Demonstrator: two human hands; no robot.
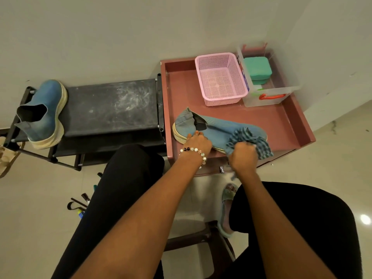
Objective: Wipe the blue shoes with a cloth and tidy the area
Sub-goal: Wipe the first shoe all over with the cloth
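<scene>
One blue shoe (213,126) lies on its side on the reddish-brown cabinet top (267,119), toe pointing right. My left hand (198,142) holds its heel end by the pale sole. My right hand (242,156) grips a bunched blue checked cloth (247,137) that lies against the toe part of the shoe. The second blue shoe (45,112) stands on the left end of the black shoe rack (112,105), toe toward the wall.
A pink mesh basket (220,79) and a clear plastic box (269,91) holding green containers stand at the back of the cabinet top. Small items (80,204) lie on the floor by my left leg. A sandal (6,156) lies at far left.
</scene>
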